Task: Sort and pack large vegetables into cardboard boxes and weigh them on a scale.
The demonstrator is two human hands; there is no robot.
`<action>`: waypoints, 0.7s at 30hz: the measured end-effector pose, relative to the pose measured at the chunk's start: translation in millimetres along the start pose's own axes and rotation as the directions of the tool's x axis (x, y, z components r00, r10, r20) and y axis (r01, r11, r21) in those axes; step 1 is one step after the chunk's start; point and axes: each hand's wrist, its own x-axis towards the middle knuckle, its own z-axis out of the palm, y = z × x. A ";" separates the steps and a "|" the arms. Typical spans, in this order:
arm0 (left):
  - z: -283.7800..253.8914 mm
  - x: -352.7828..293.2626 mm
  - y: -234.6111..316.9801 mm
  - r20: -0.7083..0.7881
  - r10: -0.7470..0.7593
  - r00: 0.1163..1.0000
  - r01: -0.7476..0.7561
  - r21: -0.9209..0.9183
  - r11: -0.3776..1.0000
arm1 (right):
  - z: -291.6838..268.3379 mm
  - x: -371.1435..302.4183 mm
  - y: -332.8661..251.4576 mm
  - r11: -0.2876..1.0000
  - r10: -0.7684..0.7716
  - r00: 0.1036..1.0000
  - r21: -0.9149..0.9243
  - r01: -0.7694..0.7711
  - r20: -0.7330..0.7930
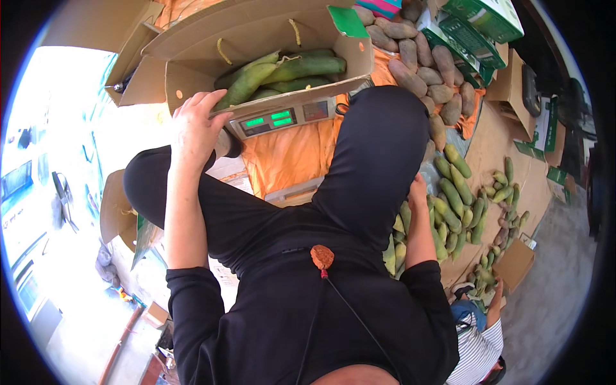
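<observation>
In front of me, an open cardboard box [356,61] with long green vegetables [301,69], which look like green radishes, stands on a digital scale [324,110] with lit green digits. My left hand [197,122] is at the box's near left corner, its fingers curled over the rim and its thumb outside, close to the tip of one vegetable. By my right knee, my right hand [418,190] hangs beside a heap of green vegetables [452,202]. The knee hides most of its fingers, so what they hold cannot be made out.
Brownish-pink oblong roots [443,64] are heaped at the far right, near stacked green cartons [471,42]. Orange cloth [282,160] lies under the scale. Another person [478,340] in a striped top is at the lower right, by an open cardboard box [515,263].
</observation>
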 end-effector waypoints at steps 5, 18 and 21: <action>5.5 -4.9 -8.9 0.032 -0.039 0.999 0.042 -0.086 0.995 | -12.1 9.8 16.6 0.982 0.022 0.994 -0.183 -0.041 -0.106; 25.2 2.0 -3.2 0.168 -0.029 0.985 0.025 0.023 0.999 | -2.2 -21.4 87.7 0.057 0.024 0.993 -0.992 0.112 0.114; 23.2 4.1 -2.3 0.178 -0.056 0.982 0.049 0.044 0.998 | 18.3 -11.1 97.3 -0.025 0.068 0.988 -0.989 0.144 0.142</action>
